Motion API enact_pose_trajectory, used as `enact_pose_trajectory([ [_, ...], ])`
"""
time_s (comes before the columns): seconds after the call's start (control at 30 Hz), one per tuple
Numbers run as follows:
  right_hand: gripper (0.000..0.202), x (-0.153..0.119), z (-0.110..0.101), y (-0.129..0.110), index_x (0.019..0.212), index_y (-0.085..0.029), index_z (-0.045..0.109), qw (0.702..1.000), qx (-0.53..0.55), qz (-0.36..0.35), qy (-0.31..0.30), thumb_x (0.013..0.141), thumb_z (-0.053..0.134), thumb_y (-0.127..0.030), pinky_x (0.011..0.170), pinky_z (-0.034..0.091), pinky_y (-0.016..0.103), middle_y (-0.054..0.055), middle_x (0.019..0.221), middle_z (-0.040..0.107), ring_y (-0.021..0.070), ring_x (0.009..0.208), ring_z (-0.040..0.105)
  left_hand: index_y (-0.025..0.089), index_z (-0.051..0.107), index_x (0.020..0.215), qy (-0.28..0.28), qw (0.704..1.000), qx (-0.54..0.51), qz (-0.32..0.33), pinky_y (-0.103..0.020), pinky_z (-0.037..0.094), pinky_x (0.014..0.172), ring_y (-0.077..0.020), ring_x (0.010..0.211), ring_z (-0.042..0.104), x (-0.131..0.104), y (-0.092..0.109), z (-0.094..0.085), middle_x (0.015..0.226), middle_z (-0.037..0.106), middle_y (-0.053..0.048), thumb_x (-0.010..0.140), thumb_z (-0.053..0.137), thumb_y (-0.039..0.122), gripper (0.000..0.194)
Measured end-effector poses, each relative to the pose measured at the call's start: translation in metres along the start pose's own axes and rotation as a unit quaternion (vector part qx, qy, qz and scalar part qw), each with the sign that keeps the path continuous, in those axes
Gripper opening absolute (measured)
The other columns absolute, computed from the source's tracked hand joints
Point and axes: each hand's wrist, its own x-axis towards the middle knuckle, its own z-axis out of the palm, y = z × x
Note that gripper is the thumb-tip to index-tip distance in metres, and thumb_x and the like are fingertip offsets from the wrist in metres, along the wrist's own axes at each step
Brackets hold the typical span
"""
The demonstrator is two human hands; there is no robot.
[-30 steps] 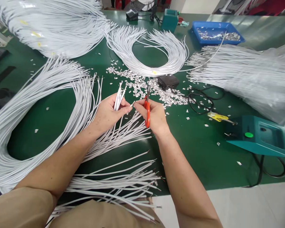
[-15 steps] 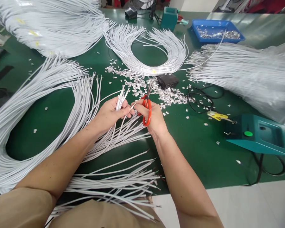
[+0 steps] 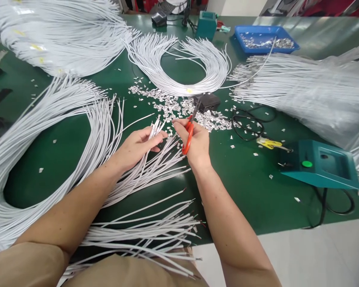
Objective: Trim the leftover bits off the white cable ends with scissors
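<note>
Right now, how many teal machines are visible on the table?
2: the near teal machine at the right, and the far teal machine at the back, left of the blue tray.

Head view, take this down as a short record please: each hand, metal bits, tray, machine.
Left hand: holding a bundle of white cables
Right hand: holding red-handled scissors, blades pointing away from the wearer
Silvery metal pieces: scattered on the green tabletop, some beside a black box
Blue tray: far side, similar silvery pieces inside
Teal machine: right side, green button on it
</note>
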Motion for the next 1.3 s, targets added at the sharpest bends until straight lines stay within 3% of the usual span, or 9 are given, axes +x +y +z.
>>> enact_pose_trajectory([
  [0.1,0.017,-0.003,0.003,-0.004,0.083,-0.02,0.074,0.999,0.03,0.014,-0.022,0.075,0.07,-0.034,0.087,0.049,0.031,0.003,0.093,0.073,0.0159,0.088,0.066,0.018,0.072,0.092,-0.006,0.999,0.049,0.001,-0.027,0.053,0.07,-0.0171,0.083,0.061,-0.002,-0.002,0.002,0.093,0.068,-0.006,0.08,0.067,0.05,0.035],
  [0.23,0.018,-0.005,0.004,-0.005,0.076,-0.019,0.072,0.995,0.078,0.043,-0.044,0.069,0.076,-0.035,0.075,0.05,0.029,0.001,0.081,0.07,0.0128,0.071,0.062,0.017,0.07,0.083,-0.018,0.999,0.042,0.005,-0.025,0.048,0.065,-0.0135,0.07,0.057,-0.002,-0.001,0.003,0.072,0.062,-0.001,0.082,0.068,0.045,0.028],
  [0.33,0.022,-0.004,0.004,-0.005,0.071,-0.018,0.07,0.993,0.093,0.066,-0.039,0.065,0.08,-0.037,0.069,0.047,0.027,-0.003,0.068,0.063,0.0098,0.062,0.054,0.018,0.07,0.088,0.036,0.998,-0.043,0.01,-0.025,0.048,0.067,-0.0123,0.071,0.058,0.0,-0.001,0.002,0.077,0.063,-0.001,0.083,0.067,0.044,0.027],
  [0.43,0.026,-0.005,0.004,-0.006,0.067,-0.018,0.068,0.988,0.104,0.098,-0.057,0.065,0.08,-0.04,0.062,0.043,0.026,-0.005,0.059,0.055,0.0086,0.057,0.047,0.018,0.068,0.083,0.074,0.996,-0.046,0.021,-0.026,0.049,0.071,-0.0123,0.071,0.059,0.002,-0.002,0.002,0.078,0.065,0.0,0.075,0.075,0.039,0.023],
  [0.63,0.034,-0.008,0.011,-0.002,0.061,-0.018,0.064,0.977,0.109,0.147,-0.109,0.062,0.08,-0.047,0.055,0.037,0.025,-0.004,0.053,0.051,0.0088,0.053,0.043,0.019,0.059,0.077,0.065,0.996,-0.04,0.037,-0.03,0.052,0.074,-0.0137,0.071,0.062,0.003,-0.003,0.002,0.075,0.064,0.003,0.063,0.083,0.028,0.03],
  [0.77,0.037,-0.006,0.009,-0.003,0.06,-0.018,0.062,0.974,0.108,0.15,-0.129,0.065,0.077,-0.051,0.057,0.039,0.026,-0.003,0.056,0.051,0.0095,0.055,0.045,0.018,0.063,0.085,0.029,0.998,-0.048,0.032,-0.031,0.053,0.078,-0.0155,0.078,0.065,0.004,0.0,-0.002,0.082,0.067,0.0,0.064,0.082,0.03,0.031],
  [0.93,0.029,-0.003,-0.002,-0.003,0.075,-0.017,0.069,0.988,-0.077,0.075,-0.109,0.074,0.069,-0.045,0.062,0.039,0.026,-0.002,0.066,0.059,0.0106,0.061,0.047,0.019,0.072,0.101,0.019,0.998,-0.062,-0.001,-0.029,0.052,0.074,-0.0168,0.083,0.067,0.006,-0.002,-0.009,0.094,0.071,-0.005,0.069,0.08,0.037,0.038],
  [1.1,0.023,-0.003,-0.004,0.004,0.069,-0.018,0.062,0.926,-0.353,-0.009,-0.132,0.077,0.063,-0.04,0.058,0.034,0.027,0.0,0.068,0.06,0.0133,0.061,0.048,0.019,0.076,0.091,0.054,0.997,-0.056,0.025,-0.03,0.051,0.08,-0.0145,0.079,0.063,0.008,-0.007,-0.012,0.091,0.072,-0.003,0.065,0.084,0.035,0.031],
  [1.3,0.028,-0.005,-0.002,0.002,0.063,-0.02,0.052,0.883,-0.445,-0.037,-0.143,0.08,0.06,-0.042,0.054,0.029,0.026,0.0,0.066,0.058,0.0127,0.057,0.046,0.018,0.076,0.09,0.092,0.995,-0.016,0.033,-0.034,0.052,0.081,-0.0184,0.081,0.066,0.007,-0.005,-0.01,0.091,0.074,-0.004,0.062,0.084,0.033,0.032],
])
